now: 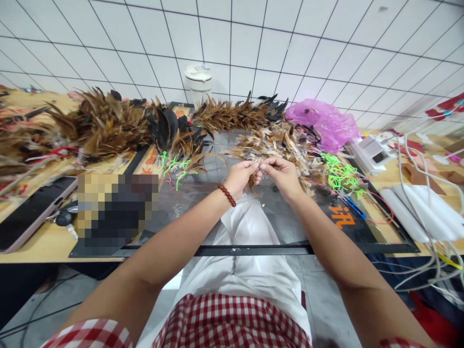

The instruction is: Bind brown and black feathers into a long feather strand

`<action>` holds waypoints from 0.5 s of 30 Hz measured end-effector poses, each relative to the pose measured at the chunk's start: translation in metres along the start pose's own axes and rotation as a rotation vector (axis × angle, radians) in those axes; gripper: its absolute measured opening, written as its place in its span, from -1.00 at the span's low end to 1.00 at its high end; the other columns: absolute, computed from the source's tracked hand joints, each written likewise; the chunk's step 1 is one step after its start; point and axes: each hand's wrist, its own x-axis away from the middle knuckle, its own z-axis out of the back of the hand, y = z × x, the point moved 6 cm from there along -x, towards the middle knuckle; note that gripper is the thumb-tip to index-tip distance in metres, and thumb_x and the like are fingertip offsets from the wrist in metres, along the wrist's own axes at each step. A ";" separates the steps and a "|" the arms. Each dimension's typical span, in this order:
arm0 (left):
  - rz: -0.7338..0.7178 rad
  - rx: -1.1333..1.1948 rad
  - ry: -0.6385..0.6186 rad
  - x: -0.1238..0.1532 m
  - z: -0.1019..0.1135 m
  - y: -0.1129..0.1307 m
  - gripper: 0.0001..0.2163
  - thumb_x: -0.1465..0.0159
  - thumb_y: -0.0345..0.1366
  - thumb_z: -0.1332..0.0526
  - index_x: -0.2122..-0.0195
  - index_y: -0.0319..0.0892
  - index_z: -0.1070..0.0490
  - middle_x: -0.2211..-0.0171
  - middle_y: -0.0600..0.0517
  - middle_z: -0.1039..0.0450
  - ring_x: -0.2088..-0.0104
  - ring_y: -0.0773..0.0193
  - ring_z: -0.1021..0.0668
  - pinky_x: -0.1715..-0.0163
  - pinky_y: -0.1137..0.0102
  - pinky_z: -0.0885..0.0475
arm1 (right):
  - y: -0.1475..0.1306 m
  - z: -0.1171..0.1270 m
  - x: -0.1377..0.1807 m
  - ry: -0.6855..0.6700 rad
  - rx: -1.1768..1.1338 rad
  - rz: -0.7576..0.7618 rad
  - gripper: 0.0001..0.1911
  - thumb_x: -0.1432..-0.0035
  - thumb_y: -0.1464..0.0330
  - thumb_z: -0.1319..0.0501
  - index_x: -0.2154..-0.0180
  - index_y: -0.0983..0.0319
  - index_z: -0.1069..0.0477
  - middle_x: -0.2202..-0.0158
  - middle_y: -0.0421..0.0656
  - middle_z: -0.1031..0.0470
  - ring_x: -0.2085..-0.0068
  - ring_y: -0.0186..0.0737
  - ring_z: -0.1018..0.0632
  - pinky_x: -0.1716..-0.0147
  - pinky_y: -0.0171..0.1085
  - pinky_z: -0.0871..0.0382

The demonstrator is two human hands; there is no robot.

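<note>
My left hand, with a red-brown bead bracelet at the wrist, is closed in a pinch. Its fingertips meet those of my right hand, also pinched. A small brown feather hangs below the left fingers; its upper end is hidden in them. Whatever the right fingertips hold is too small to make out. Just behind the hands lies a heap of pale brown feathers. Left of them is a bunch of black and brown feathers with bright green cords at its base.
Long brown feather bundles line the back, before a white lidded cup. To the right are a pink plastic bag, tangled green cord, a blue tool and white cables. A phone and keys lie left.
</note>
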 end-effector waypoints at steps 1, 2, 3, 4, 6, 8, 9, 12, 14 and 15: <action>0.006 -0.011 -0.008 0.001 0.000 0.000 -0.84 -0.25 -0.38 -0.25 0.46 -0.30 -0.39 0.64 0.07 -0.39 0.67 0.45 -0.42 0.62 0.53 -0.36 | -0.003 0.001 0.000 0.007 0.043 0.051 -0.84 -0.02 0.23 -0.37 0.42 0.20 -0.55 0.43 -0.21 -0.52 0.37 -0.30 -0.49 0.27 -0.25 -0.41; 0.014 -0.022 -0.016 0.001 -0.001 0.000 -0.84 -0.25 -0.39 -0.24 0.46 -0.30 -0.39 0.64 0.07 -0.40 0.68 0.45 -0.42 0.63 0.53 -0.36 | -0.007 0.003 0.000 0.019 0.088 0.110 -0.87 -0.03 0.26 -0.36 0.43 0.19 -0.56 0.42 -0.20 -0.53 0.34 -0.29 -0.50 0.23 -0.24 -0.41; 0.020 -0.033 -0.023 0.002 -0.001 0.000 -0.85 -0.26 -0.40 -0.23 0.46 -0.31 -0.40 0.64 0.07 -0.39 0.68 0.45 -0.41 0.63 0.52 -0.36 | -0.011 0.004 0.000 0.032 0.130 0.166 -0.89 -0.03 0.28 -0.36 0.44 0.18 -0.57 0.41 -0.19 -0.53 0.31 -0.27 -0.50 0.20 -0.22 -0.41; 0.025 -0.043 -0.026 0.003 -0.001 0.001 -0.85 -0.27 -0.41 -0.22 0.46 -0.31 -0.40 0.64 0.07 -0.39 0.68 0.45 -0.41 0.63 0.53 -0.35 | -0.014 0.005 0.001 0.046 0.164 0.211 -0.92 -0.04 0.30 -0.35 0.44 0.17 -0.58 0.40 -0.19 -0.54 0.29 -0.26 -0.51 0.18 -0.21 -0.40; 0.028 -0.065 -0.020 0.003 -0.001 0.001 -0.84 -0.27 -0.42 -0.21 0.47 -0.31 -0.40 0.65 0.08 -0.37 0.68 0.45 -0.40 0.64 0.53 -0.33 | -0.019 0.006 0.003 0.075 0.200 0.261 -0.94 -0.05 0.33 -0.34 0.43 0.15 -0.59 0.40 -0.18 -0.54 0.28 -0.25 -0.51 0.18 -0.20 -0.40; 0.021 -0.085 -0.015 0.004 -0.001 0.003 -0.83 -0.25 -0.43 -0.22 0.50 -0.30 -0.39 0.66 0.09 -0.35 0.69 0.47 -0.38 0.65 0.55 -0.30 | -0.021 0.007 0.003 0.102 0.204 0.259 -0.95 -0.04 0.33 -0.35 0.43 0.16 -0.59 0.41 -0.18 -0.53 0.30 -0.25 -0.50 0.21 -0.21 -0.39; 0.015 -0.096 -0.015 0.004 -0.002 0.003 -0.82 -0.24 -0.43 -0.23 0.52 -0.29 -0.38 0.67 0.10 -0.33 0.69 0.48 -0.37 0.66 0.55 -0.29 | -0.020 0.007 0.003 0.112 0.194 0.236 -0.94 -0.02 0.32 -0.36 0.43 0.17 -0.58 0.41 -0.18 -0.53 0.32 -0.26 -0.49 0.24 -0.23 -0.39; -0.007 -0.120 -0.014 0.003 -0.002 0.004 -0.81 -0.23 -0.44 -0.23 0.54 -0.29 -0.39 0.69 0.13 -0.28 0.70 0.50 -0.33 0.67 0.57 -0.24 | -0.009 0.011 0.000 0.127 0.107 0.100 -0.86 0.02 0.27 -0.38 0.39 0.19 -0.57 0.39 -0.19 -0.52 0.39 -0.31 -0.46 0.34 -0.26 -0.38; -0.016 -0.129 -0.004 0.003 -0.002 0.004 -0.82 -0.25 -0.44 -0.21 0.51 -0.29 -0.42 0.70 0.14 -0.26 0.71 0.50 -0.32 0.67 0.57 -0.23 | 0.000 0.013 -0.003 0.122 0.013 -0.004 -0.78 0.03 0.21 -0.38 0.35 0.20 -0.56 0.39 -0.20 -0.52 0.44 -0.34 -0.43 0.38 -0.28 -0.37; -0.019 -0.130 0.002 0.002 -0.001 0.004 -0.83 -0.25 -0.44 -0.21 0.50 -0.29 -0.43 0.70 0.14 -0.26 0.71 0.50 -0.32 0.67 0.57 -0.23 | 0.003 0.012 -0.004 0.111 -0.035 -0.047 -0.74 0.03 0.18 -0.38 0.32 0.20 -0.56 0.39 -0.21 -0.52 0.45 -0.36 -0.42 0.39 -0.28 -0.37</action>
